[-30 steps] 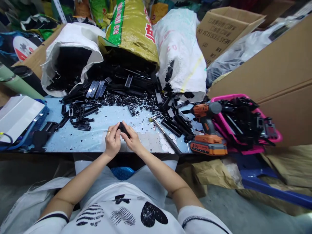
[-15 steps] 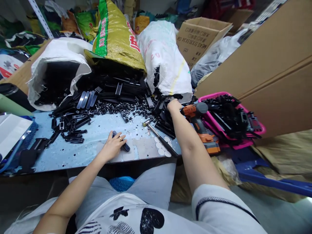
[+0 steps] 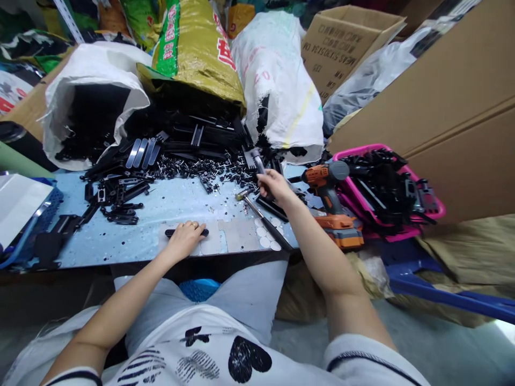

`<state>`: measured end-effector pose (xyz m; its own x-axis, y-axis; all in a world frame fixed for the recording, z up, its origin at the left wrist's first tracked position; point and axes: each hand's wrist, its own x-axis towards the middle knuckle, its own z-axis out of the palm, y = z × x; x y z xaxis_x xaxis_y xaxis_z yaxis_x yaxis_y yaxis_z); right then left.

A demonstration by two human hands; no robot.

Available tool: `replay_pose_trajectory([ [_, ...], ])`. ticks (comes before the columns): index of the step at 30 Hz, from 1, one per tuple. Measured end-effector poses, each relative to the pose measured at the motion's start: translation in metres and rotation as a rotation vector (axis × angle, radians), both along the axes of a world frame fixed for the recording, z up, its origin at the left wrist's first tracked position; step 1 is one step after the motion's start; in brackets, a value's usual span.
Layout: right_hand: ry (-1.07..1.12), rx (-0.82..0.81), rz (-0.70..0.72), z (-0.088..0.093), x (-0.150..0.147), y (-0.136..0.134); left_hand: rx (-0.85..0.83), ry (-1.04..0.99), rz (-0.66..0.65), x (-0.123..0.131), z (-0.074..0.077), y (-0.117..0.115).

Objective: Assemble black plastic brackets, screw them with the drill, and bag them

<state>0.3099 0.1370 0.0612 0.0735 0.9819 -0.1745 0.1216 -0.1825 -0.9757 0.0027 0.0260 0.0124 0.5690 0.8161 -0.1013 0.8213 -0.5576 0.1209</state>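
My left hand [image 3: 185, 239] rests over a slim black bar [image 3: 169, 232] at the table's front edge, its fingers closed on the middle. Both rounded ends of the bar stick out beside the hand. Farther right, my right hand [image 3: 277, 188] grips a long dark plastic piece [image 3: 257, 158], held tilted above the heap of black parts. A hammer [image 3: 263, 221] lies just below that hand, head toward the heap. Small black pins with metal shanks [image 3: 181, 174] are strewn in front of the larger parts. An orange and grey cordless drill [image 3: 332, 201] stands beside my right forearm.
A white sack [image 3: 132, 96], a yellow-green sack [image 3: 197, 59] and another white sack [image 3: 277, 80] line the back. A pink basket [image 3: 436, 214] of black parts sits at the right, near cardboard [image 3: 454, 107]. Linked black parts [image 3: 120, 206] lie left on the blue tabletop [image 3: 96, 249].
My right hand has come back from the white sack's mouth, now with a dark plastic piece in it. Under my left hand the black bar has turned from slanted to nearly level.
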Motion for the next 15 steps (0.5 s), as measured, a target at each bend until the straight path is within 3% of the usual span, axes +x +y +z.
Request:
replay_pose_trajectory([
  [4, -0.599, 0.268, 0.858, -0.016, -0.032, -0.077, -0.098, -0.123, -0.029, -0.003, -0.005, 0.008],
  [5, -0.764, 0.329, 0.991, -0.019, -0.039, -0.091, -0.118, -0.148, -0.042, -0.004, -0.005, 0.009],
  [6, -0.894, 0.357, 1.046, -0.022, -0.046, -0.103, -0.133, -0.165, -0.051, -0.005, -0.005, 0.010],
  [9, -1.138, 0.358, 1.027, -0.031, -0.062, -0.119, -0.145, -0.181, -0.057, -0.004, -0.002, 0.010],
  [15, -1.249, 0.390, 0.929, -0.039, -0.076, -0.125, -0.127, -0.182, -0.038, -0.003, 0.001, 0.004],
])
